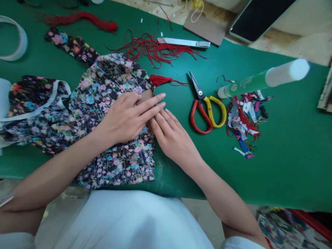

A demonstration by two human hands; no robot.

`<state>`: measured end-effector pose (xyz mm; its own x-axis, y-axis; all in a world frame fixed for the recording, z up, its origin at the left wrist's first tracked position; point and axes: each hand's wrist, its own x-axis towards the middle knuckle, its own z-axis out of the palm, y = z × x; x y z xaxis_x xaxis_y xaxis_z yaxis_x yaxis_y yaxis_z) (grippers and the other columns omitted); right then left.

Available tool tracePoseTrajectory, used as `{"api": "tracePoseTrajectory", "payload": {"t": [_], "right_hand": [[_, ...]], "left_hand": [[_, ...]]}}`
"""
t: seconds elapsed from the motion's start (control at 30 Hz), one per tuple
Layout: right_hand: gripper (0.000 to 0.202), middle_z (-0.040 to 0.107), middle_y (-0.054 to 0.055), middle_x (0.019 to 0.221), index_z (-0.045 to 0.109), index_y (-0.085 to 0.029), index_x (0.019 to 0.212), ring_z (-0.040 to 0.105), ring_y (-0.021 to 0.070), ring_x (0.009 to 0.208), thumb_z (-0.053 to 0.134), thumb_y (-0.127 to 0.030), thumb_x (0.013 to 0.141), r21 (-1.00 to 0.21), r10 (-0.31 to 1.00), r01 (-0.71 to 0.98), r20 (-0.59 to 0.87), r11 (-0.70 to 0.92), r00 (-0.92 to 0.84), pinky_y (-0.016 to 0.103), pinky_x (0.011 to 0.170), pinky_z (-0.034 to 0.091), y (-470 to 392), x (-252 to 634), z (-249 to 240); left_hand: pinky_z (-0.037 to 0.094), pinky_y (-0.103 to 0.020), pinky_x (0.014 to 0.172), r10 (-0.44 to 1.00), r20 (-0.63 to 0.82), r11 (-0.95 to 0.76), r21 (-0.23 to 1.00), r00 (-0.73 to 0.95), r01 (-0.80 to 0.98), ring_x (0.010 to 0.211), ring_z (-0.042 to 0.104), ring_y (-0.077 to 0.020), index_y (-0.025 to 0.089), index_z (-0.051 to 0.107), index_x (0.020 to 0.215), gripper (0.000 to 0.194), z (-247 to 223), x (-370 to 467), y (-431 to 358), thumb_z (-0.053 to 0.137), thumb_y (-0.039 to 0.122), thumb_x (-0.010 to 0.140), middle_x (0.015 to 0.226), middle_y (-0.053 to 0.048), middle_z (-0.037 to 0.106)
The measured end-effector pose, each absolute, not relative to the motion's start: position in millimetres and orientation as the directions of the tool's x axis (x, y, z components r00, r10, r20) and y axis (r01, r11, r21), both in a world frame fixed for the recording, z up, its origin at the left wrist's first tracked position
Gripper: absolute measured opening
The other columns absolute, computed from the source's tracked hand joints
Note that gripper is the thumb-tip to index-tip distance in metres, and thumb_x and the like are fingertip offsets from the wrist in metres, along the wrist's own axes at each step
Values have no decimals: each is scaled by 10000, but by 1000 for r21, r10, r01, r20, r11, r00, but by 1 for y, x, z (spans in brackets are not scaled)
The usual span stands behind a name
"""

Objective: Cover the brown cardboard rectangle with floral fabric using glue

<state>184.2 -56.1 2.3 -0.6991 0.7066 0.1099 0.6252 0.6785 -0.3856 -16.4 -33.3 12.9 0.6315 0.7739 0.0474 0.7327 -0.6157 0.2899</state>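
Note:
A floral dark fabric (121, 162) lies spread on the green tabletop, partly gathered at its left end. My left hand (126, 116) rests palm down on it with two fingers stretched out to the right, over a flat brown piece (146, 96) that is mostly hidden. Flat at the fabric's right edge lies my right hand (176, 140), its fingers straight and side by side, the tips meeting my left fingers. Beneath them a sliver of brown shows. A small red tassel (160, 80) sits just beyond my fingertips. Scissors (201, 100) with red and yellow handles lie to the right.
Loose red cords (153, 52) and a flat metal tool (184, 43) lie farther back. A green-and-white glue bottle (249, 84) stands behind a heap of scraps (245, 117). A phone (259, 17) is at the back right, a tape roll (22, 41) at the far left.

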Motion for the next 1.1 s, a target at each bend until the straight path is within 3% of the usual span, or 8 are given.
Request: {"api": "tracePoseTrajectory", "payload": {"t": [0.13, 0.33, 0.57, 0.87, 1.1], "right_hand": [[411, 475, 177, 1496, 546, -76, 1382, 359, 259, 1467, 386, -154, 1011, -425, 716, 623, 93, 657, -692, 466, 1241, 336, -56, 185, 2], [437, 434, 117, 1534, 491, -135, 1442, 327, 210, 1481, 350, -171, 1029, -424, 725, 628, 108, 653, -681, 438, 1247, 322, -56, 185, 3], [427, 462, 105, 1511, 533, -128, 1404, 360, 200, 1463, 327, -148, 1031, -406, 721, 623, 147, 669, -677, 418, 1226, 364, -56, 188, 2], [301, 647, 134, 1318, 661, -98, 1217, 594, 240, 1280, 552, -127, 938, -256, 608, 552, 368, 794, -703, 394, 1109, 517, -63, 206, 1], [157, 744, 100, 1135, 722, -125, 1018, 715, 202, 1077, 656, -177, 886, -182, 528, 505, 450, 844, -720, 324, 1012, 590, -63, 217, 9]], "left_hand": [[400, -555, 1049, 783, 47, -614, 221, 620, 758, 1272, 516, -355, 249, 425, 1500, 537, 15, -15, -34, 423, 250, 963, 1559, -36, 439], [374, -539, 1096, 819, 86, -570, 232, 567, 788, 1235, 544, -332, 200, 414, 1506, 543, 16, -16, -37, 423, 285, 970, 1538, -65, 468], [361, -514, 1122, 836, 81, -543, 256, 542, 800, 1262, 522, -324, 157, 433, 1489, 530, 16, -16, -40, 434, 295, 977, 1532, -97, 471], [400, -506, 1067, 838, 45, -539, 232, 544, 810, 1240, 522, -345, 134, 438, 1483, 537, 18, -18, -40, 433, 332, 984, 1548, -107, 446], [409, -492, 1056, 825, 23, -554, 226, 565, 801, 1257, 507, -354, 132, 403, 1503, 581, 20, -19, -40, 459, 355, 969, 1555, -117, 431]]}}
